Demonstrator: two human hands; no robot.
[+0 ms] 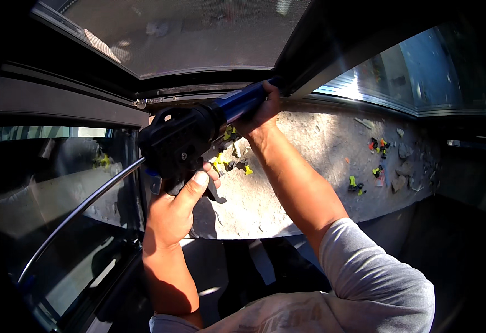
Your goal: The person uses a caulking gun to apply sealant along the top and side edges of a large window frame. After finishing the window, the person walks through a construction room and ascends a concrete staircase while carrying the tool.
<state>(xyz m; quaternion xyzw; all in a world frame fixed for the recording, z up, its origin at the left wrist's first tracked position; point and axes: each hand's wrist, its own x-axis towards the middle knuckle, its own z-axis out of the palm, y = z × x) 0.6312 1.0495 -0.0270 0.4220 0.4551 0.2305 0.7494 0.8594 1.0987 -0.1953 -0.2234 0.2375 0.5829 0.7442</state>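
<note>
A caulking gun with a black body and a blue barrel is held slanting across the window opening. My left hand is closed round its grip, the thumb at the back and fingers by the black trigger. Under the blue barrel, my right hand wraps its far part. From the back of the gun a bent-looking metal rod runs down to the left. The gun's front end lies in shadow near the dark frame post, so its tip cannot be made out.
Below lies a rough, sunlit concrete ledge. Yellow and black plastic pieces are scattered there, with more pieces and stones to the right. Dark-framed glass panels stand at left; a mesh-like panel is ahead.
</note>
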